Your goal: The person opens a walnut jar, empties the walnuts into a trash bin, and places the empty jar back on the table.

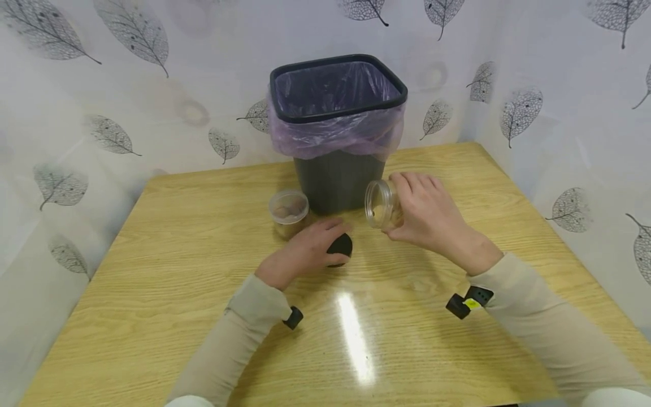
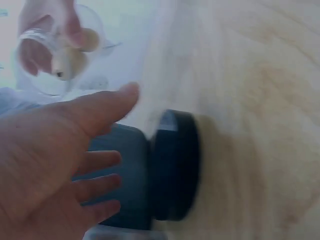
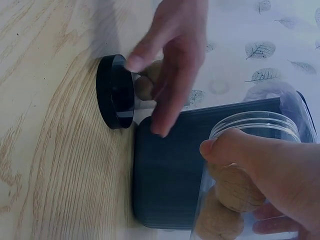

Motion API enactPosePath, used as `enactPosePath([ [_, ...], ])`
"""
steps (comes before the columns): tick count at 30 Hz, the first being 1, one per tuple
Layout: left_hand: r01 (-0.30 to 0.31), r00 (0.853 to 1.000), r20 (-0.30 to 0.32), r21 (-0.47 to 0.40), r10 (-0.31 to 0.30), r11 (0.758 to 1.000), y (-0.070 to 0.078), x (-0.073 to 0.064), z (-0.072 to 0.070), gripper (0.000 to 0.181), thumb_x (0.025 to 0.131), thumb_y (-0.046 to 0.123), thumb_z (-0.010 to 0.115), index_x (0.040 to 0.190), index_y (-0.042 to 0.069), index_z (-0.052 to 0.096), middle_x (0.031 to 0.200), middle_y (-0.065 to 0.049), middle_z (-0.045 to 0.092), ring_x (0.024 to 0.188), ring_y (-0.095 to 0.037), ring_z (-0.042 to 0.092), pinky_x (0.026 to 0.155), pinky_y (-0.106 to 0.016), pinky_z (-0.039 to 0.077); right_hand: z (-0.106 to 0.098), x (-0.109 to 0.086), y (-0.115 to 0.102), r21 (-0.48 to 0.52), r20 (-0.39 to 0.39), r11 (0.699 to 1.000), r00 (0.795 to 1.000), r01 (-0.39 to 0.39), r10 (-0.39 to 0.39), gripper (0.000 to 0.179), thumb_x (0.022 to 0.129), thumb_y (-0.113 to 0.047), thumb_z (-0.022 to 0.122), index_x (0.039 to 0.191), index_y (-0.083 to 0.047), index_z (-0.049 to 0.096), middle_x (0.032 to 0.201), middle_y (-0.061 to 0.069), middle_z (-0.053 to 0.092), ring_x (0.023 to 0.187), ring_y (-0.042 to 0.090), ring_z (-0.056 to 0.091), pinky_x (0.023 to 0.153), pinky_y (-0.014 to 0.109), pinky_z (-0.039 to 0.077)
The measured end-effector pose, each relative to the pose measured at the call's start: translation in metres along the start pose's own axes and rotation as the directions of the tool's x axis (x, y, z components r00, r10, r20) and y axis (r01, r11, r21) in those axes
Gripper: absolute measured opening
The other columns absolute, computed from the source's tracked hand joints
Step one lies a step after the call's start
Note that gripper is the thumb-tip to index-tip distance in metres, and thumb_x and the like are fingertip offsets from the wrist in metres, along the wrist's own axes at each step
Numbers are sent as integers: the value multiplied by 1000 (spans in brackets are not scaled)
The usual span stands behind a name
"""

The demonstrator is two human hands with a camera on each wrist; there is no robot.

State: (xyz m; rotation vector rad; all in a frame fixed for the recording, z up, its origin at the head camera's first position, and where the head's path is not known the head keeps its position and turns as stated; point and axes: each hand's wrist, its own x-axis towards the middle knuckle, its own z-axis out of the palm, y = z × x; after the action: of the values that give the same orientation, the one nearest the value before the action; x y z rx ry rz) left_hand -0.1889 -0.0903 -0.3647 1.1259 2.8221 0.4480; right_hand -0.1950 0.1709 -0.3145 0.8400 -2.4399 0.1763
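My right hand (image 1: 429,215) grips a clear plastic jar (image 1: 380,204) by its side, with the jar tilted and its uncovered mouth toward the left. Brown, wrinkled walnuts (image 3: 235,190) lie inside it. On the table, a round black lid (image 1: 341,247) rests with its hollow side up. Close over this lid is my left hand (image 1: 305,249), fingers extended and thumb spread, with nothing in its grasp. Just beyond the left hand stands a second clear jar (image 1: 289,208) with walnuts in it, its lower part partly covered by the hand.
A black bin (image 1: 338,181) with a purple liner bag (image 1: 325,138) stands at the back of the wooden table (image 1: 193,254), behind the lid and between the jars. Leaf-patterned sheeting (image 1: 203,102) hangs behind and along both sides.
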Motion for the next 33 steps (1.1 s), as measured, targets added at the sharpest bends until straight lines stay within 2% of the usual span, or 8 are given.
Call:
enactPosePath([
  [8,-7,984,-178,-71,-5,997,9,-1,-36,56,100,30,59,150,9,43,149,-16,48,139,-32,45,115,-46,38,-3,-1,2,-18,-10,1000,1000,5,-5,92,52,-39,91,123,5,52,113,24,62,105,40,59,91,53,48],
  [14,12,931,-359,-152,-66,988,8,-14,-70,52,101,27,58,148,10,46,147,-14,51,131,-30,53,112,-45,41,-6,1,4,-10,-8,1000,1000,-8,8,91,52,-40,91,122,4,52,112,24,62,104,41,60,90,54,49],
  [16,16,898,-430,-184,-95,983,5,-20,-80,48,101,25,57,146,8,49,145,-13,53,129,-29,55,111,-45,43,-8,2,5,-10,-12,1000,1000,-12,11,90,52,-39,91,121,3,52,112,24,62,104,41,60,91,54,49],
  [18,5,845,-524,-191,-106,982,2,-24,-87,42,101,21,58,140,6,55,140,-13,58,124,-28,59,108,-44,45,-10,3,6,-11,-17,1000,1000,-11,11,89,52,-39,90,121,3,52,111,24,62,103,41,59,91,54,48],
  [23,-55,663,-747,-120,-54,991,-4,-24,-102,27,98,10,61,123,2,68,119,-15,70,108,-30,64,95,-39,52,-14,7,8,-11,-9,1000,1000,-15,15,91,53,-39,91,123,4,51,112,25,61,102,42,59,93,54,48],
  [26,-65,586,-810,-51,-3,997,-6,-14,-113,24,97,8,61,118,2,70,114,-15,69,108,-31,61,95,-39,50,-17,10,8,-5,4,1000,1000,-30,30,91,54,-39,90,124,4,50,113,25,61,103,42,59,94,55,47],
  [29,-49,562,-827,9,35,999,-8,-4,-123,24,98,8,60,118,2,70,116,-16,67,113,-32,58,101,-41,46,-21,13,8,10,8,999,999,-48,48,91,55,-38,89,126,4,50,115,26,61,106,43,58,94,56,47],
  [33,-18,578,-812,86,80,996,-9,8,-138,25,100,8,55,120,0,69,117,-18,65,114,-34,57,102,-42,45,-27,17,10,16,-2,998,998,-61,61,91,55,-37,89,126,5,50,117,27,61,106,44,59,92,56,47],
])
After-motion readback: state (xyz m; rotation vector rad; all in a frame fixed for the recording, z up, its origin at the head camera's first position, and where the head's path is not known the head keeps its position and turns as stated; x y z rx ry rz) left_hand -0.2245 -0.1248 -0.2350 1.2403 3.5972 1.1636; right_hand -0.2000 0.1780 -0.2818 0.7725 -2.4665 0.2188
